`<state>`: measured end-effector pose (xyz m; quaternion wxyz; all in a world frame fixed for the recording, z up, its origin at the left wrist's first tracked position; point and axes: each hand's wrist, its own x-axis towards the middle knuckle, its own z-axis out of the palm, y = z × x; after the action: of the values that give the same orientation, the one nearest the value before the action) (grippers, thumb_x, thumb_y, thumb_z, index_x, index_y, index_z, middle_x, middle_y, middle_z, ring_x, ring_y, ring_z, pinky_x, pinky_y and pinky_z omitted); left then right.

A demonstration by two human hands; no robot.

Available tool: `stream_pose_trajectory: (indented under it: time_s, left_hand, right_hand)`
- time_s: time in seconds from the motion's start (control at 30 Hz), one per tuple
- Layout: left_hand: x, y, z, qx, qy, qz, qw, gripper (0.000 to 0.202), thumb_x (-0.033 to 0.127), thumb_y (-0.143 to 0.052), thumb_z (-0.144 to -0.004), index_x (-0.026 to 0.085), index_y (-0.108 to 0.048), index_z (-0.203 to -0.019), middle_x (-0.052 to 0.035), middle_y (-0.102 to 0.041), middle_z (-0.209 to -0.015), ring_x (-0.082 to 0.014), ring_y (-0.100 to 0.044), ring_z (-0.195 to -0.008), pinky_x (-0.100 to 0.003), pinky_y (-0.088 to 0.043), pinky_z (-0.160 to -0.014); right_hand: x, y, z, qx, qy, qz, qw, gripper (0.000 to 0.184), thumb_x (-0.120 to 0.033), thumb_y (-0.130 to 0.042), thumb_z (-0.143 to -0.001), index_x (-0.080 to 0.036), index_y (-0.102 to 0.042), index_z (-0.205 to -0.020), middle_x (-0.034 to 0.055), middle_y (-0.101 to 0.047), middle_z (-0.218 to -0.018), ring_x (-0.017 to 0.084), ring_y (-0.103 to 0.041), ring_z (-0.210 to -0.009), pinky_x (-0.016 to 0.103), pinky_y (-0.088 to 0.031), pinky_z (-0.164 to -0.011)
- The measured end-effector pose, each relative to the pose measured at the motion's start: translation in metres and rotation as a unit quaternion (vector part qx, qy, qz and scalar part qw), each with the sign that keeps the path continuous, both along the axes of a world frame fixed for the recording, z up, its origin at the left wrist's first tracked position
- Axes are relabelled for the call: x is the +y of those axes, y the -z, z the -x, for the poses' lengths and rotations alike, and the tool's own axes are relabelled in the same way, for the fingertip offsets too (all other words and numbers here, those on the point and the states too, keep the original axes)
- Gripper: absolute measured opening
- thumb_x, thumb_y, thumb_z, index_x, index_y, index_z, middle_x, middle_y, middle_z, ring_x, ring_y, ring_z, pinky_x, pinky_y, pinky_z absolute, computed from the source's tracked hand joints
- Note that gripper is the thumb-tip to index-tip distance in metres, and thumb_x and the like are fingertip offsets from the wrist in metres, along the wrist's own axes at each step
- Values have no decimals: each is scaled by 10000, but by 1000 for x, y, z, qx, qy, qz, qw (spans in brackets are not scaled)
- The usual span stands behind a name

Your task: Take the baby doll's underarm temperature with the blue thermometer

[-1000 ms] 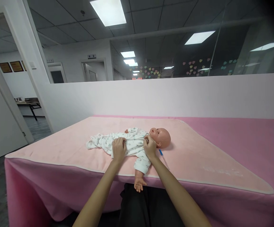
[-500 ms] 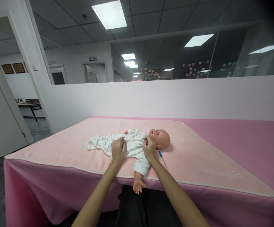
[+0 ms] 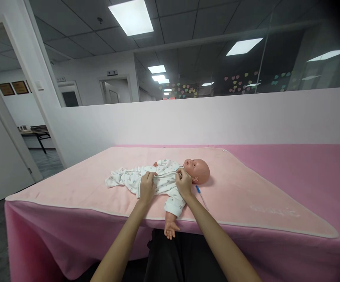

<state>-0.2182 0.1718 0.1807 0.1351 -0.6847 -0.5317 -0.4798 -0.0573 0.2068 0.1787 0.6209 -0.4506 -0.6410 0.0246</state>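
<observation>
1. Pink cloth covers the counter (image 3: 304, 172), with a paler blanket (image 3: 93, 184) spread on top and a white partition (image 3: 216, 117) behind.
2. On the blanket, near the front edge, a doll (image 3: 198, 171) lies on its back, head to the right and feet to the left. Its near arm juts past the counter edge, the bare hand hanging in the air.
3. It wears a white romper (image 3: 128, 178) with a small print and long sleeves, rumpled about the legs. The head is bald, smooth and peach-coloured.
4. The left hand (image 3: 146, 187) curls at the belly, fingers pinching the romper front. The right hand (image 3: 184, 182) is bunched under the chin, pinching the collar. The cloth runs taut between them.
5. A pen (image 3: 201, 196) lies just beside the doll's shoulder, right of the right wrist.
6. The doll looks light, with a hard head and loose limbs. The romper seems thin and soft, so it would likely bunch and slide over the body.
7. The cloth is best pinched at its edges or seams, and the doll itself held under the back and head.
</observation>
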Motion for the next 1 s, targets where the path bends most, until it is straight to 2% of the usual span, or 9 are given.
stream_pose_trajectory:
  time_s: [0.13, 0.43, 0.73, 0.87, 1.0]
  left_hand:
    - [0, -1, 0, -8, 2, -6, 1000, 261, 39, -342, -701, 195, -508, -827, -37, -511, -835, -154, -478, -766, -278, -395, -683]
    - [0, -2, -2, 3, 2, -33, 999, 173, 144, -399, -753, 178, -501, -889, -48, -486, -850, -154, -476, -836, -276, -408, -745]
    - [1, -2, 0, -44, -8, -44, 998, 212, 160, -387, -775, 176, -482, -964, -62, -499, -920, -165, -483, -873, -300, -395, -776]
    - [3, -1, 1, -44, -59, -39, 997, 251, 198, -442, -750, 191, -492, -996, -66, -531, -973, -204, -471, -949, -356, -343, -839]
    - [4, 0, 2, -36, -95, -42, 994, 162, 267, -469, -750, 216, -565, -870, -59, -535, -1036, -223, -463, -979, -397, -287, -870]
  right_hand:
    - [0, 0, 0, 0, 1, 1, 1000, 162, -168, -346, -702, -179, -508, -701, 8, -569, -666, 126, -496, -606, 217, -345, -589]
    - [1, 0, 0, -2, -2, 3, 1000, 165, -172, -340, -708, -177, -505, -695, 6, -561, -659, 121, -487, -600, 212, -337, -574]
    - [0, 0, 0, -7, 0, 0, 1000, 157, -167, -343, -709, -178, -499, -694, 6, -561, -653, 123, -488, -595, 214, -335, -572]
    - [0, 0, 0, -8, 7, 2, 1000, 160, -162, -343, -703, -179, -502, -702, 5, -568, -662, 123, -495, -605, 212, -336, -578]
    - [1, 1, 0, -6, 8, -2, 1000, 179, -164, -334, -699, -178, -513, -696, 6, -565, -647, 123, -489, -590, 214, -334, -569]
